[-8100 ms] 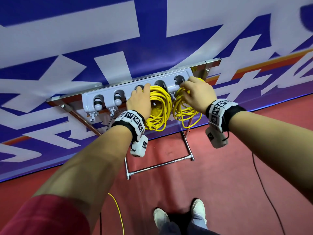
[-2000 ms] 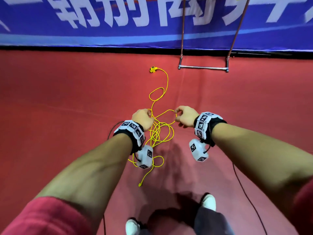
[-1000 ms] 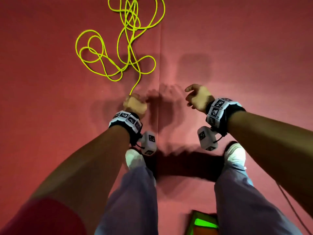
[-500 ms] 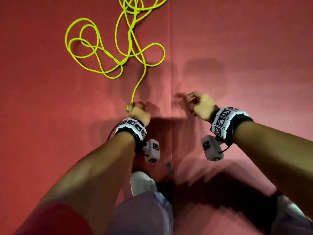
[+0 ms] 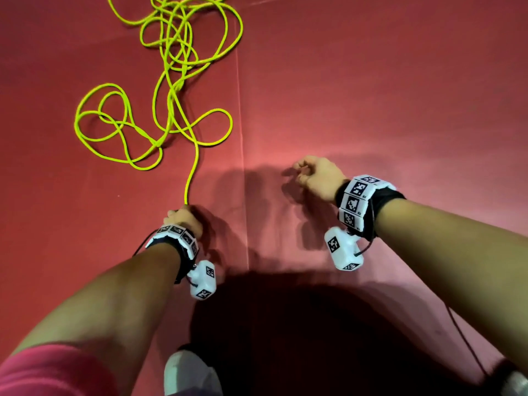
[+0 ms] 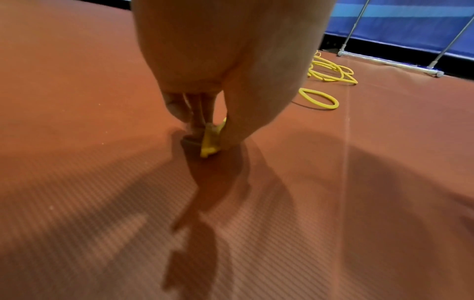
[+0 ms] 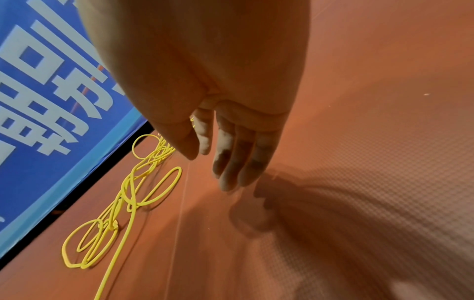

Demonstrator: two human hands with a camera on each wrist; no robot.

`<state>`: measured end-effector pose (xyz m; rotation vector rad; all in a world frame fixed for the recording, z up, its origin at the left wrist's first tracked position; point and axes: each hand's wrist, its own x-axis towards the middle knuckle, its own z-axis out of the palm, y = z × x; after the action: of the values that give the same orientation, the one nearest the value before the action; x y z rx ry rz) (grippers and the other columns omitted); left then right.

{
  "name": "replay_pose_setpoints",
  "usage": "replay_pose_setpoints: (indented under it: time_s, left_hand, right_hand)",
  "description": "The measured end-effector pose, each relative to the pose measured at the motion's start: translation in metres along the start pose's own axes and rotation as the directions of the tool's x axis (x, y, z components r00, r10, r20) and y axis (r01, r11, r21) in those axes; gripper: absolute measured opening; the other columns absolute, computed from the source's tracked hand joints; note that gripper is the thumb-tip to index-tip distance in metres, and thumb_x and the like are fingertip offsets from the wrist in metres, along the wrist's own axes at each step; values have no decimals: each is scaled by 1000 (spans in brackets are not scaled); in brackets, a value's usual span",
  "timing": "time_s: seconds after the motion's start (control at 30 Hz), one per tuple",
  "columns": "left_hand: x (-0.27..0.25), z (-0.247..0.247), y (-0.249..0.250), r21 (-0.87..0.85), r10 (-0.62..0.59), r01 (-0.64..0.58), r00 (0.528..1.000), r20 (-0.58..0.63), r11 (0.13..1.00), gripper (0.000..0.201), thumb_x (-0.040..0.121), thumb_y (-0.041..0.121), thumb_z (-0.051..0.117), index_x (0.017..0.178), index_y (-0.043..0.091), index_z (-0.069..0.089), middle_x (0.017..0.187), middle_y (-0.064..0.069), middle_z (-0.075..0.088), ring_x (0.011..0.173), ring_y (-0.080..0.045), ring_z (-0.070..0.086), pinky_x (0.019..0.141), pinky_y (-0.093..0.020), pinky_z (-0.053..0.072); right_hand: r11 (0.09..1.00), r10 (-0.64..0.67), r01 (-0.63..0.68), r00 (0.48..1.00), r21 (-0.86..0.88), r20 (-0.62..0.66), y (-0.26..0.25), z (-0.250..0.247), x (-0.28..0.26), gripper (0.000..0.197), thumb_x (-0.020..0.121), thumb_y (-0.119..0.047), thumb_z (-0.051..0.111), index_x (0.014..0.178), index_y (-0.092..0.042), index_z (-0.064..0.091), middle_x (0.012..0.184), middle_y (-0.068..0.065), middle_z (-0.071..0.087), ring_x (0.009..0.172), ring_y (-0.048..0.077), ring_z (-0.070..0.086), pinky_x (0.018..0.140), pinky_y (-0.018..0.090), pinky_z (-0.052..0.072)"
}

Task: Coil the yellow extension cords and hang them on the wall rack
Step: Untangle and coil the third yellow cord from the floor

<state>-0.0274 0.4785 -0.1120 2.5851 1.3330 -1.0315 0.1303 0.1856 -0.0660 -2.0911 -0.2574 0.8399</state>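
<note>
Yellow cord sprawls in loose loops on the red floor; its near end is pinched in the left hand. Right hand hangs apart, loosely curled, holding nothing.

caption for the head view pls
Left hand pinches the end of a tangled yellow extension cord on red flooring; right hand empty.
</note>
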Motion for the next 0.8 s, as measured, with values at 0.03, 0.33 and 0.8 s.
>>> replay_pose_setpoints:
  time_s: [0.03,0.33,0.8]
  left_hand:
    - [-7,3,5,-64,32,-31,999,19,997,41,79,18,62,118,8,63,120,-17,63,111,-35,61,94,-41,51]
    - [-173,17,107,-603,275,-193,960,46,774,16,71,25,72,81,20,60,81,-6,68,85,-26,69,77,-33,52]
    - [-285,19,204,-644,695,-580,712,-103,499,30,74,-7,54,80,23,53,69,6,53,59,-13,47,58,-25,39]
  right_hand:
    - [999,16,-17,1000,32,17,5,0,-2,26,84,2,53,90,-23,60,84,-7,73,70,18,67,71,17,53]
    - [966,65,-99,987,240,145,25,-29,-79,28,87,-1,57,83,-28,59,86,3,69,58,19,63,45,20,45]
    - [930,185,-251,950,267,251,48,-89,-124,17,98,-15,54,81,-16,52,65,7,53,52,19,51,45,32,53]
